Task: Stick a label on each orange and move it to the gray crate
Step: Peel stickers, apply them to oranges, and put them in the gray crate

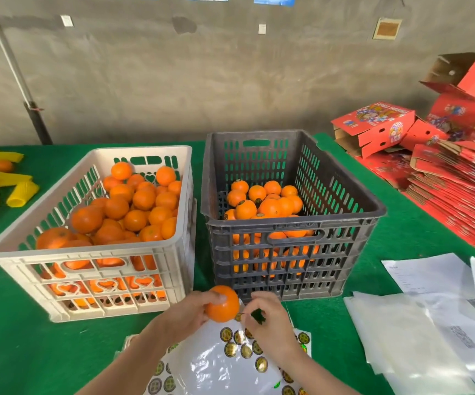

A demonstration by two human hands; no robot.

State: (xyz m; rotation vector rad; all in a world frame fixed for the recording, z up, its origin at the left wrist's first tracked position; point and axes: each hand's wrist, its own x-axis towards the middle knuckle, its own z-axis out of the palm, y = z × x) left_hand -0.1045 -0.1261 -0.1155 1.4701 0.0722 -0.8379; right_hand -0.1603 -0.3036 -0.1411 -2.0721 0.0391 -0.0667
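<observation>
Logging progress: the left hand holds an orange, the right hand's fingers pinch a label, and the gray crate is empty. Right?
No. The head view shows the gray crate partly filled with oranges, some already labelled. The rest holds: the left hand holds an orange, and the fingers of the right hand pinch a label.

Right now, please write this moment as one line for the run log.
step: labelling | left hand: holds orange | right hand: pinches label beside orange | gray crate: partly filled
</observation>
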